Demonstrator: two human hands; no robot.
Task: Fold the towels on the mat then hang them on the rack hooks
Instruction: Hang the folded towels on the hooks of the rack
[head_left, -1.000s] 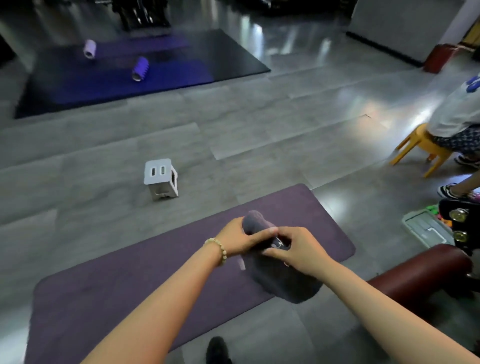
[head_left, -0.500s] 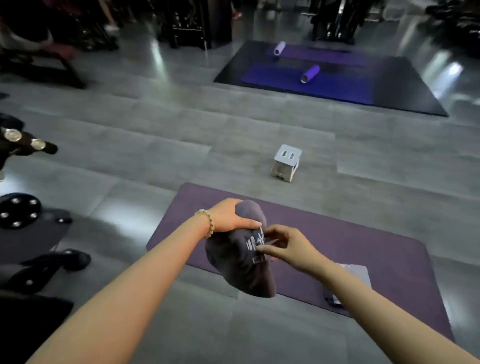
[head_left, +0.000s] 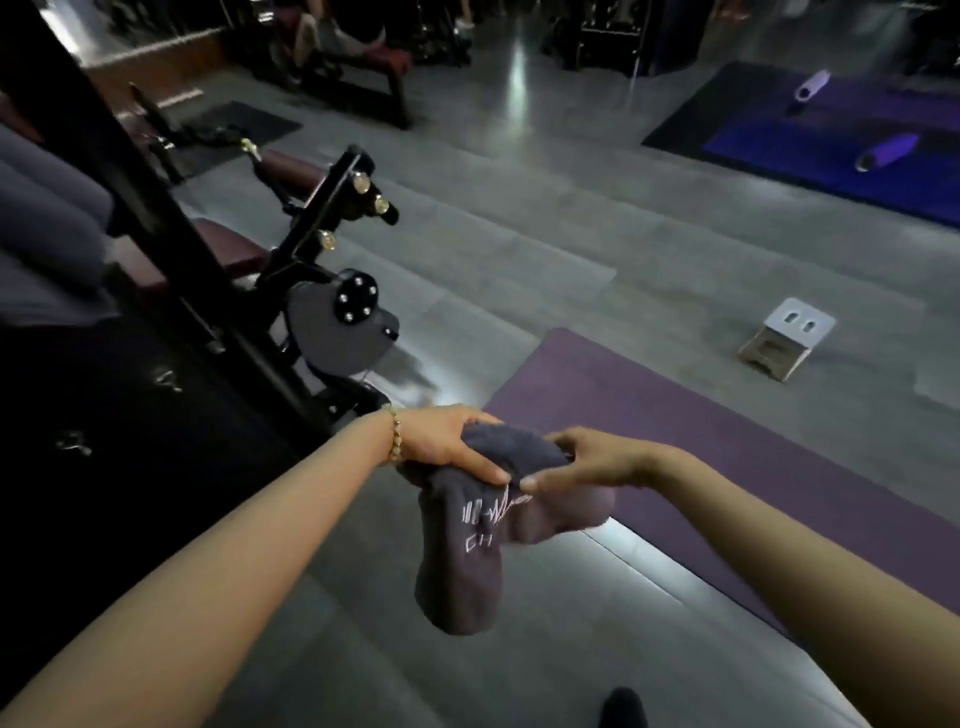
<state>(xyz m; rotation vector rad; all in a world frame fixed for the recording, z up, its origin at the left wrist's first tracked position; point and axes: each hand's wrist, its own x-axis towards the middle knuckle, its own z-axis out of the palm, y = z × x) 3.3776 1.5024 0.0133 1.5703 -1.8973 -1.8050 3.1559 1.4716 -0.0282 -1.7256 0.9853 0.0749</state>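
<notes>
A folded dark grey towel (head_left: 467, 561) with pale lettering hangs in the air over the grey floor, just left of the purple mat (head_left: 701, 431). My left hand (head_left: 447, 441), with a bead bracelet on its wrist, grips the towel's top from the left. My right hand (head_left: 587, 460) pinches the same top edge from the right. The towel's lower part droops down below both hands. At the far left stands a black gym machine frame (head_left: 156, 218) with dark padding; no hooks are clear on it.
A small white step stool (head_left: 787, 338) lies beyond the mat. Dark blue mats with foam rollers (head_left: 885, 150) lie at the far right. A bench with a person (head_left: 337, 41) is at the back. The black machine's arm with knobs (head_left: 353, 208) juts toward the floor's middle.
The view has swung left, bringing the black machine into sight. Both hands kept hold of the towel and carried it off the mat's left end toward the machine.
</notes>
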